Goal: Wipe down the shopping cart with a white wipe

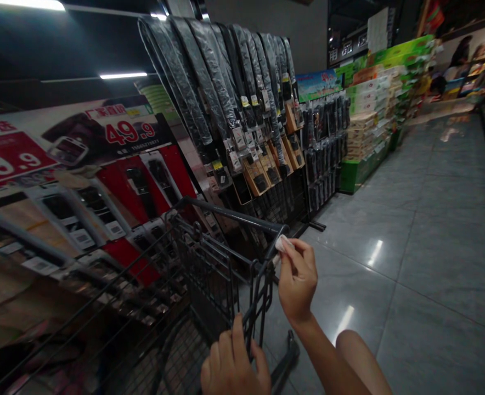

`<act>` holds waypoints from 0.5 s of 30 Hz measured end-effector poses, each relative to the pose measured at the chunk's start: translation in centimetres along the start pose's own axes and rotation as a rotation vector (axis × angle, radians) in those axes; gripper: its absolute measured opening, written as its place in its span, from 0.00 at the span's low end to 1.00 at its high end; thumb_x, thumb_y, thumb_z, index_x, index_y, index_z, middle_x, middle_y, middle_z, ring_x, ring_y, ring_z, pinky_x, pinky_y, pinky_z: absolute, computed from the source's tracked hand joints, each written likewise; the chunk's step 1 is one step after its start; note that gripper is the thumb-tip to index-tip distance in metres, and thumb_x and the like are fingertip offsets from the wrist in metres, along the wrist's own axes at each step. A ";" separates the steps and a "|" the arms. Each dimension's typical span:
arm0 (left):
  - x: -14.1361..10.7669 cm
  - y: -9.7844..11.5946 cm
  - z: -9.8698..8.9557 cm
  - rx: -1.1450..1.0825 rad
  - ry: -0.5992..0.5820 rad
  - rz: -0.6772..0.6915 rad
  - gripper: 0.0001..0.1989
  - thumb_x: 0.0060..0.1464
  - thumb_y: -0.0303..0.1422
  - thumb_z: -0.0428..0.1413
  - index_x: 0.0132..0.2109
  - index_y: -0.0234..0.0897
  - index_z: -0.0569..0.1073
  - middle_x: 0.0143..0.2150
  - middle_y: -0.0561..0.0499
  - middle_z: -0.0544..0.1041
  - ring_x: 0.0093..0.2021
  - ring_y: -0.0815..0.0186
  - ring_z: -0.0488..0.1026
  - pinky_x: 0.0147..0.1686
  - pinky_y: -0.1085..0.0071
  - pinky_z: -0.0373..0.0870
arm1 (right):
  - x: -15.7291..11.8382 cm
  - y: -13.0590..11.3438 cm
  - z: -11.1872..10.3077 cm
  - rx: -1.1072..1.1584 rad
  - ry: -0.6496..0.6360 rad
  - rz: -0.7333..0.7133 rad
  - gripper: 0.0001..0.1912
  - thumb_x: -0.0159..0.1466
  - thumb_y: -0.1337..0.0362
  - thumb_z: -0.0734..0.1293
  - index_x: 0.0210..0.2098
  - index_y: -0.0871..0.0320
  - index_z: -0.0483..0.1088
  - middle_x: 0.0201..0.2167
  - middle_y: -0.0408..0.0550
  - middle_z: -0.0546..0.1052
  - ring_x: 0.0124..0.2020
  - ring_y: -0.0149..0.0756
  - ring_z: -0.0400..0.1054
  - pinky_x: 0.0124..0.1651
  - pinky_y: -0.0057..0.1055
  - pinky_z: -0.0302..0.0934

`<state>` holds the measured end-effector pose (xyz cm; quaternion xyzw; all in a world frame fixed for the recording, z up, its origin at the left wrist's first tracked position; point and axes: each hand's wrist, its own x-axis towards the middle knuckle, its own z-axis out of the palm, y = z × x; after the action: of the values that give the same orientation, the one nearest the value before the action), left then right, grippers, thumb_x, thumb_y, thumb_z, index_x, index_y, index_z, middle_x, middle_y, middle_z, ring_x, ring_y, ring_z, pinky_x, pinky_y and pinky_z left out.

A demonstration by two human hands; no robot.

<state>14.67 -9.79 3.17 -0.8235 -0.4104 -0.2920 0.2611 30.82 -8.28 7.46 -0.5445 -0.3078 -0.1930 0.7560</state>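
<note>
A dark metal shopping cart [242, 222] stands in front of me, its handle bar ending in a corner at the right. My right hand [299, 280] pinches a crumpled white wipe [284, 243] between thumb and fingers, pressing it against that handle corner. Lower down, my left hand [236, 359] grips the cart's side frame, index finger along one side of the bar and thumb on the other. Part of the left hand is cut off by the bottom edge. The wire basket stretches away to the lower left.
Belts in plastic wrap [197, 77] hang on a rack behind the cart. Packaged belts [137, 186] lie under a price sign [119, 129] at left. Stacked boxes [364, 131] line the aisle of grey floor tiles [444, 219]. A person [458, 57] is far off at right.
</note>
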 end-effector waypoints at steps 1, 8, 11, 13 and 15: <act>0.0 0.1 -0.1 0.000 -0.006 -0.003 0.17 0.52 0.29 0.52 0.50 0.33 0.67 0.31 0.50 0.70 0.32 0.62 0.64 0.31 0.66 0.57 | -0.2 -0.2 0.0 0.013 -0.022 -0.030 0.16 0.64 0.73 0.60 0.47 0.53 0.73 0.38 0.49 0.70 0.39 0.33 0.68 0.39 0.34 0.70; 0.2 0.4 -0.4 -0.004 -0.047 -0.047 0.17 0.53 0.29 0.52 0.50 0.34 0.67 0.31 0.50 0.69 0.32 0.62 0.64 0.32 0.66 0.57 | -3.1 -0.8 -1.5 0.086 -0.229 -0.202 0.26 0.62 0.80 0.60 0.54 0.50 0.68 0.42 0.50 0.70 0.44 0.36 0.69 0.43 0.37 0.70; 0.1 0.4 -0.4 -0.002 -0.040 -0.043 0.17 0.53 0.29 0.52 0.51 0.34 0.67 0.31 0.50 0.69 0.33 0.62 0.64 0.33 0.66 0.57 | -2.9 -0.9 -1.7 0.093 -0.249 -0.194 0.26 0.61 0.80 0.60 0.53 0.49 0.69 0.41 0.50 0.70 0.43 0.36 0.69 0.42 0.37 0.70; 0.1 0.3 -0.4 0.002 -0.032 -0.034 0.17 0.52 0.29 0.53 0.51 0.34 0.67 0.31 0.50 0.69 0.33 0.61 0.64 0.33 0.66 0.57 | -2.3 -0.9 -1.6 0.072 -0.189 -0.144 0.23 0.62 0.79 0.60 0.50 0.50 0.71 0.40 0.49 0.70 0.42 0.35 0.69 0.40 0.35 0.70; 0.1 0.3 -0.3 0.007 -0.029 -0.032 0.17 0.52 0.30 0.53 0.51 0.34 0.67 0.31 0.50 0.69 0.33 0.61 0.64 0.33 0.66 0.57 | -1.8 -0.9 -1.2 0.038 -0.113 -0.089 0.21 0.63 0.77 0.60 0.49 0.51 0.72 0.39 0.49 0.70 0.41 0.35 0.68 0.40 0.35 0.70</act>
<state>14.89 -10.14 3.41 -0.8201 -0.4282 -0.2827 0.2534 29.27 -9.83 6.62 -0.5259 -0.3775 -0.1898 0.7382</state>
